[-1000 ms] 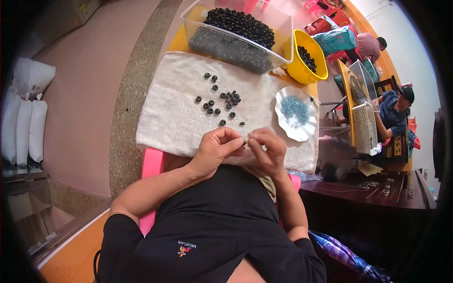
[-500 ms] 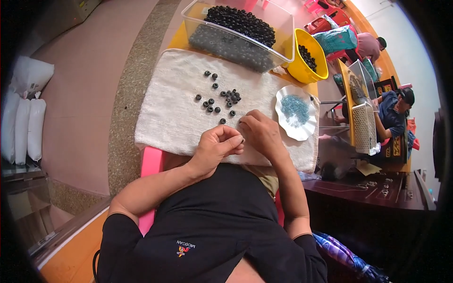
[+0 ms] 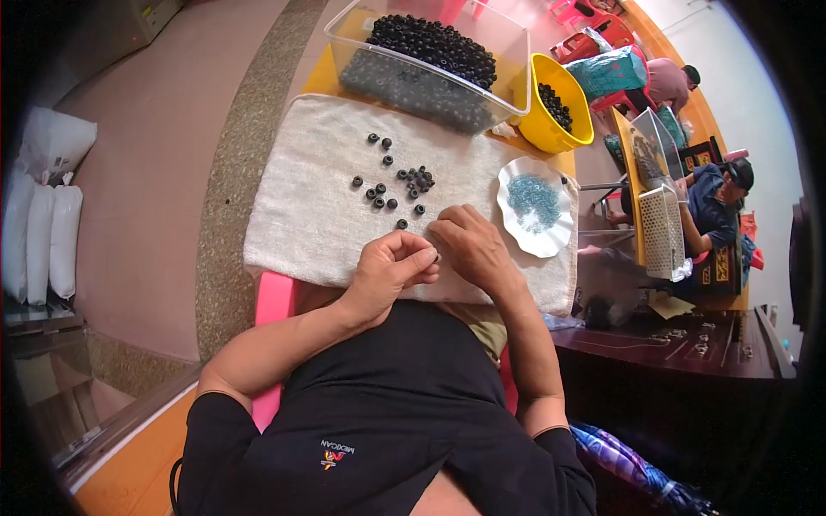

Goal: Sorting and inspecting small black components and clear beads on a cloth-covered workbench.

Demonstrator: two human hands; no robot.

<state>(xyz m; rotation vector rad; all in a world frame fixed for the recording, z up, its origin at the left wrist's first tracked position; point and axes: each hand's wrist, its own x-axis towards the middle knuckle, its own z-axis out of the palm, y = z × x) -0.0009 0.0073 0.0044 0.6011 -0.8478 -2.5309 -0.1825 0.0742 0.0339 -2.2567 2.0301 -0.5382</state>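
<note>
My left hand (image 3: 389, 272) is closed in a pinch, thumb against forefinger, with the edge of a small black bead (image 3: 436, 257) showing at the fingertips. Close beside it on the right, my right hand (image 3: 473, 249) has its fingers bent down and drawn together over the white towel (image 3: 301, 189). Whatever those right fingertips grip is hidden. Beyond both hands lie several loose black beads (image 3: 392, 204), some clustered at a bead group (image 3: 420, 180). To the right of these, a white wavy-rimmed dish (image 3: 542, 248) holds a heap of tiny pale blue beads (image 3: 533, 203).
A clear plastic bin (image 3: 516, 103) full of black beads stands at the far side, with a yellow bucket (image 3: 575, 138) of black beads beside it. At right, another person (image 3: 718, 202) sits by a small table with a white perforated basket (image 3: 661, 232). White sacks (image 3: 64, 241) stand at left.
The whole view has shifted slightly. My hands keep nearly the same pose, close together over the towel's near part, and the loose beads lie as before.
</note>
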